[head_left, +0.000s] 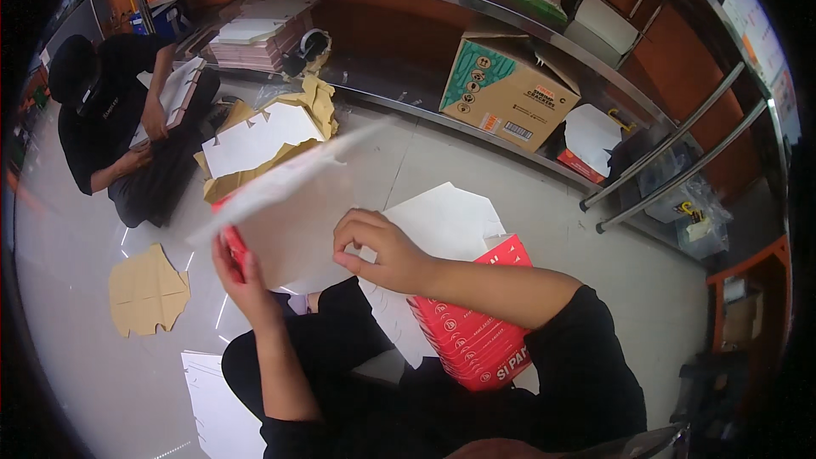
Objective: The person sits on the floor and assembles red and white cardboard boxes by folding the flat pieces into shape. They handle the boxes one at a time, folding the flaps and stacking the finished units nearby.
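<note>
My left hand grips the red edge of a thin cardboard sheet, white on its broad face and blurred by motion. Beside that sheet's right edge, my right hand is curled with thumb and fingertips close together; nothing shows between them. Under my right forearm lies a stack of red folded cartons with white print, nested closely in one another. White flat cardboard spreads out from the top of the stack, and my forearm hides part of it.
Across the floor at left sits another person holding white cardboard. Near them, white sheets lie on torn brown paper. A metal shelf carries a large carton. A brown paper piece and more white sheets lie at my left.
</note>
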`<state>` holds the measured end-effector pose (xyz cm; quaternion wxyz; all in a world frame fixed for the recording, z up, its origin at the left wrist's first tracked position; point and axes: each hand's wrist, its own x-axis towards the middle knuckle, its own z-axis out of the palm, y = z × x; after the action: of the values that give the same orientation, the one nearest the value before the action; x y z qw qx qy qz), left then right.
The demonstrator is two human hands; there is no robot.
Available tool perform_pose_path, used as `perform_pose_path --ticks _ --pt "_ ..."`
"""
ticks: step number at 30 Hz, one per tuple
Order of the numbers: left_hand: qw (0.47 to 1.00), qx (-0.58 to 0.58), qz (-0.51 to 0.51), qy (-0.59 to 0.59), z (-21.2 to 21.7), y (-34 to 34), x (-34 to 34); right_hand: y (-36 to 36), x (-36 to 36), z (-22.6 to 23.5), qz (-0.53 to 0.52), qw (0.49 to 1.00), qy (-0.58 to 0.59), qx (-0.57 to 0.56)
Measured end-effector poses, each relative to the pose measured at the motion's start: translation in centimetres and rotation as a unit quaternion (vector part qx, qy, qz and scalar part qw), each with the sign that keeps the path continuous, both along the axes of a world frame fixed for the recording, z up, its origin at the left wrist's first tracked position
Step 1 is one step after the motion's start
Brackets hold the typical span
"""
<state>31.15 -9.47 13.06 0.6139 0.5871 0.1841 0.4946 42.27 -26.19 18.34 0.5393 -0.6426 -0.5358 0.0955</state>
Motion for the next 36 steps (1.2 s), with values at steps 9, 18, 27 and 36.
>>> perform_pose_path --ticks 9,18,27,36 --pt "0.978 -0.129 -0.153 -0.056 -0.5 4.2 1.4 0.2 2.1 -1.1 -0.200 0.972 -0.056 0.106" --pt "0.938 -0.241 -0.250 -0.011 -5.1 3.8 5.5 -0.1 1.4 -1.5 -0.117 0.991 0.046 0.048" --pt "0.930 -0.269 -0.252 0.000 -6.4 4.5 5.1 -0.1 1.3 -0.5 0.023 0.987 0.153 0.036" --pt "0.924 -0.287 -0.251 0.009 -7.3 5.1 4.3 -0.5 0.0 0.4 0.171 0.962 0.213 -0.004"
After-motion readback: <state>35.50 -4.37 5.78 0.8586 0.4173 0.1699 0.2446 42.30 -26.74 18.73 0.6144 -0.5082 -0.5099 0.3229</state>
